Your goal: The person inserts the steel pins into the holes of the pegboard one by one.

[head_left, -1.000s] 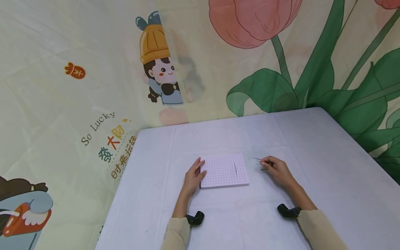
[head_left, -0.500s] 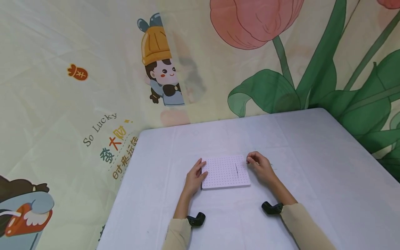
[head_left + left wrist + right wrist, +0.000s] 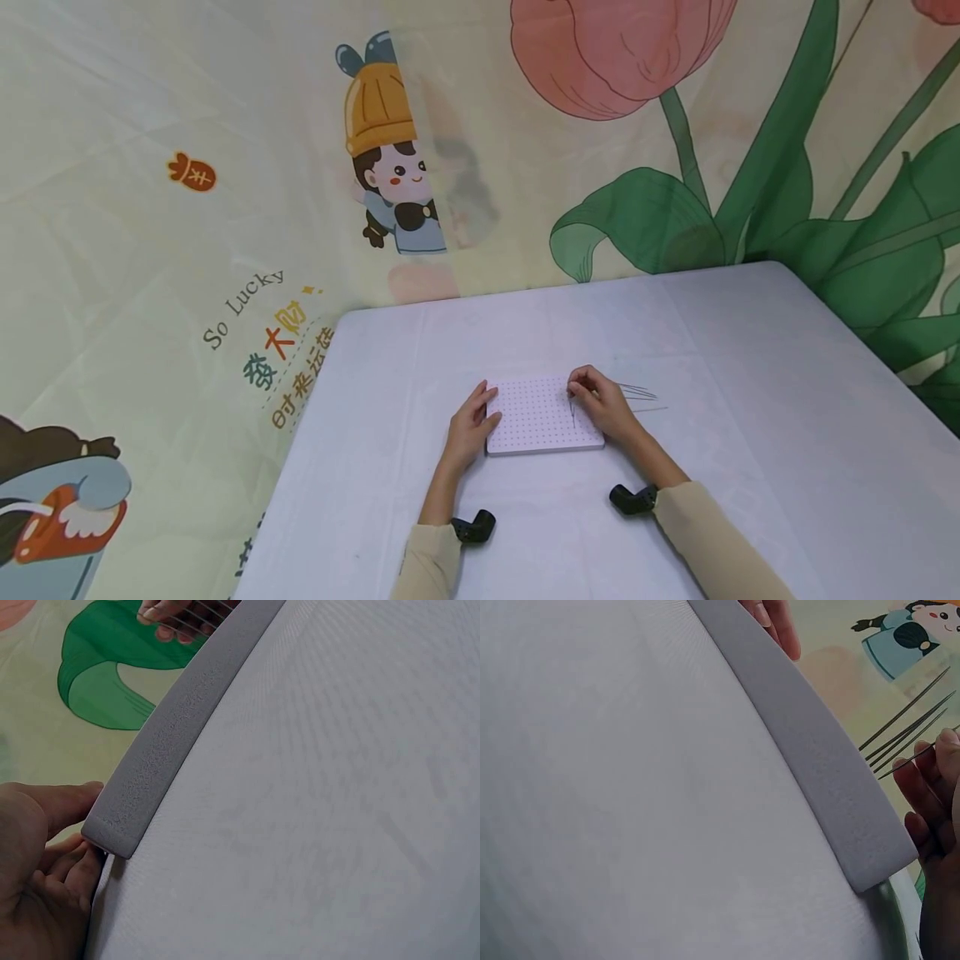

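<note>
At the bottom of the frame, two beige sleeves (image 3: 431, 560) are seen, and a black wrist device (image 3: 474, 527) is worn at each cuff. Further up, just right of centre, a white perforated board (image 3: 528, 421) is laid flat on the table (image 3: 457, 346). Its left edge is touched by the left hand (image 3: 468, 427), whose thumb and fingers are spread apart rather than wrapped round it; the board is presumably being steadied, so that it is not shifted or tipped by work on its right side. Over the upper right part of the board, a thin rod (image 3: 891, 771) is pinched between thumb and fingertips of the right hand (image 3: 609, 408), probably because so slim a thing is best guided from its end. Whether its lower tip is seated in a hole cannot be told. Close by, other standing rods (image 3: 904, 710) are held up, it seems, by the board's holes. To the right of that hand, loose rods (image 3: 651, 409) are laid on the table, apparently within easy reach. Behind the table's far edge, a printed backdrop (image 3: 247, 217) is hung, with tulips shown at upper right.
</note>
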Demonstrator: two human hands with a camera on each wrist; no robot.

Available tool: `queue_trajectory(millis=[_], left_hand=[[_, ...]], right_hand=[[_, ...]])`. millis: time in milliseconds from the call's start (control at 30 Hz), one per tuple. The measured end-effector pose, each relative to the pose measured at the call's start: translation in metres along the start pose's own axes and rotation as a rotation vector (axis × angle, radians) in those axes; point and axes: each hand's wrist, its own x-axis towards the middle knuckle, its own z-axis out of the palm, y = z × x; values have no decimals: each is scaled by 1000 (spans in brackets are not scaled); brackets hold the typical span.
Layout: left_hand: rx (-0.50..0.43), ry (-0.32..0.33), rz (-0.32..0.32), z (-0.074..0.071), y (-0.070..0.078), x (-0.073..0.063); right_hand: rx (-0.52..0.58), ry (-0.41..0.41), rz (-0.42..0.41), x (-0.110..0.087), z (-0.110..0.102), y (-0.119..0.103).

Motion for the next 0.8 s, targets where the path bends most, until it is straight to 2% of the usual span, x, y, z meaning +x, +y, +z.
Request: queue_trajectory(millis=[167, 233, 500, 800], left_hand=[[3, -1, -1, 0, 0, 0], [1, -2, 3, -1, 1, 0], [0, -3, -9, 0, 2, -1], [-5, 0, 4, 0, 1, 1]], right_hand=[[-31, -12, -3, 0, 3, 24], [-58, -14, -4, 0, 4, 27], [-131, -51, -27, -2, 3, 30], [-150, -90, -38, -3, 3, 30]])
